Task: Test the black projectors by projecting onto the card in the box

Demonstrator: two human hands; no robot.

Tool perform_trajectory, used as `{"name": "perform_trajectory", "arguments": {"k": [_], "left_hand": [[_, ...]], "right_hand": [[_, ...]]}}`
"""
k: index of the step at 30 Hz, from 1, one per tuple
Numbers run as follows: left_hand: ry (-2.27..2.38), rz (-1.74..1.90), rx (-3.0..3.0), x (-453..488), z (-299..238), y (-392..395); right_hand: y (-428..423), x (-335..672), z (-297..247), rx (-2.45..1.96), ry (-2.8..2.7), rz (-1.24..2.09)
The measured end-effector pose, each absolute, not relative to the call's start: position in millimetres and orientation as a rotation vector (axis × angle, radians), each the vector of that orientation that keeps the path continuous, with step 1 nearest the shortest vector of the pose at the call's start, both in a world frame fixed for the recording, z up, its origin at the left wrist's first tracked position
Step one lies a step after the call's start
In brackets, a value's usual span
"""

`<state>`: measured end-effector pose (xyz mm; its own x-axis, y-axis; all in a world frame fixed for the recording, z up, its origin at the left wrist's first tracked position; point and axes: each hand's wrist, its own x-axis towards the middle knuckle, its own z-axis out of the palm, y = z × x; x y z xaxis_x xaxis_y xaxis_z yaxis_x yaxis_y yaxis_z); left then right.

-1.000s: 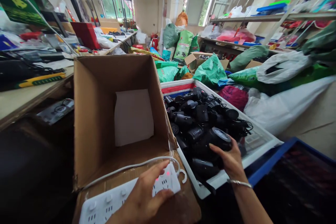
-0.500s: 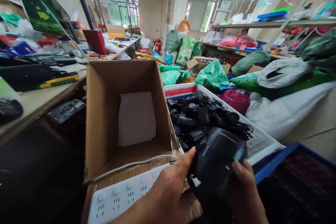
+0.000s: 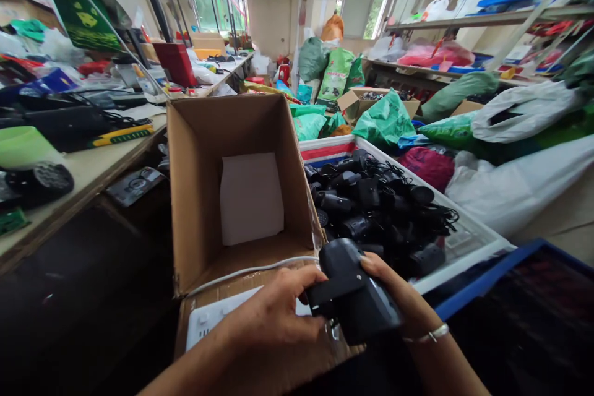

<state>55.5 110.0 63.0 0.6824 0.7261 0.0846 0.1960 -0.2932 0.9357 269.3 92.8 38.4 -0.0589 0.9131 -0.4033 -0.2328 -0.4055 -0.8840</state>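
Observation:
Both my hands hold one black handheld device (image 3: 355, 294) low in the middle of the view. My left hand (image 3: 273, 315) grips its left end with thumb and fingers closed round it. My right hand (image 3: 394, 297), a bangle on its wrist, cups it from the right side. Under my left hand lies a white power strip (image 3: 211, 323) on the flap of an open cardboard box (image 3: 199, 179). A white sheet (image 3: 251, 198) lies inside the box. To the right stands a white bin (image 3: 464, 260) with several similar black devices (image 3: 375, 204) and tangled cords.
A workbench (image 3: 88, 167) runs along the left with a black round part, a yellow tool and clutter. Green and white bags (image 3: 385, 120) pile up behind the bin. A blue crate edge (image 3: 482, 284) sits at the right. Shelves line the right wall.
My right hand lifted a black device out of the bin. My left hand left the power strip and took hold of it too. The device came down toward the strip.

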Motion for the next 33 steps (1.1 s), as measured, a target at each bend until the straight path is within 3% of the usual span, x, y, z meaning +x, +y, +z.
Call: {"name": "perform_trajectory", "arguments": {"k": [6,11,16,22,28,33], "left_hand": [[0.791,0.743,1.347,34.7,74.0,117.2],[0.731,0.924,1.099,18.8,80.2,122.5],[0.766,1.002,0.952,12.1,86.7,115.1],[0.905,1.103,1.047,-26.3,96.1,103.7],[0.894,1.184,0.914,-65.5,82.6,95.3],[0.830,1.183,0.890,-77.4,58.5,90.7]], "right_hand": [[104.4,316.0,9.8,-1.057,-1.261,1.577],[107.5,337.2,-47.6,-1.497,-2.002,1.104],[107.0,312.6,-79.9,-1.539,-1.968,0.876],[114.1,316.0,-76.2,-1.612,-1.755,0.661],[106.3,282.9,-46.6,-1.506,-1.639,0.857],[99.0,249.4,-53.5,-1.373,-1.700,0.914]]}}
